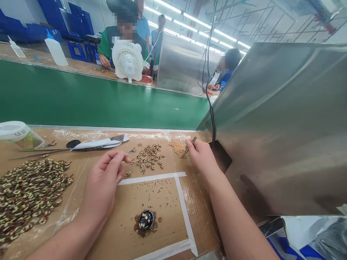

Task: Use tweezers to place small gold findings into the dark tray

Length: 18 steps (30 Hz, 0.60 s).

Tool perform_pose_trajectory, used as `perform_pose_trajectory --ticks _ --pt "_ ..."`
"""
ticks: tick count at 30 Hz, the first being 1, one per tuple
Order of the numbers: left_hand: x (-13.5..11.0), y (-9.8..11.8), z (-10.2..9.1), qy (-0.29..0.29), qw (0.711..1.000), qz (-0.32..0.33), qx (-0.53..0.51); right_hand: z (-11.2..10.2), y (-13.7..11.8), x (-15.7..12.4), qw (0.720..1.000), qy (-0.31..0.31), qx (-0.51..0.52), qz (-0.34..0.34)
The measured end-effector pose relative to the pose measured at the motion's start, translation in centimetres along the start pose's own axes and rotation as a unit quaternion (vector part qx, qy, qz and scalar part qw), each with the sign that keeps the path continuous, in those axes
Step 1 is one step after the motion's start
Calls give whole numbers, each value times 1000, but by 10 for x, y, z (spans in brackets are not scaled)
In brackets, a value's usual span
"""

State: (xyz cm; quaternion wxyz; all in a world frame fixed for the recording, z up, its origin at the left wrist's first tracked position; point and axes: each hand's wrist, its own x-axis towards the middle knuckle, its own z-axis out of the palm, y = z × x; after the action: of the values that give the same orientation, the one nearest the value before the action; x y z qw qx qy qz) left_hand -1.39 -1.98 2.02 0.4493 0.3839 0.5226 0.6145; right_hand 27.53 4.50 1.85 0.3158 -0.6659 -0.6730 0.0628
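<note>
My right hand grips brown tweezers, whose lower end touches a small heap of tan beads. My left hand is closed with thumb and fingers together; whatever it may pinch is too small to make out. Just right of its fingertips lies a loose group of small cream-and-dark pieces with short stems. A round black dish holding dark liquid and a few pale bits sits below, between my forearms, on wet, spotted board.
White tape strips frame the board around the dish. A large pile of similar pieces lies left, below a tub and a paper-wrapped blade. A metal panel stands right. Beyond the green belt are a fan and several people.
</note>
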Motion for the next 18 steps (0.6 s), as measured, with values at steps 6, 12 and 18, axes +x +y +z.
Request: perform_pose_trajectory --ticks 6,12,18 --pt "-1 -1 0 -1 1000 9 -14 3 0 -2 1000 -4 23 -6" --pt "0 -3 -2 -11 1000 5 -9 2 -18 -13 979 29 201 -36" --pt "-2 -3 -1 -123 988 -44 79 11 -53 -45 888 5 446 -110"
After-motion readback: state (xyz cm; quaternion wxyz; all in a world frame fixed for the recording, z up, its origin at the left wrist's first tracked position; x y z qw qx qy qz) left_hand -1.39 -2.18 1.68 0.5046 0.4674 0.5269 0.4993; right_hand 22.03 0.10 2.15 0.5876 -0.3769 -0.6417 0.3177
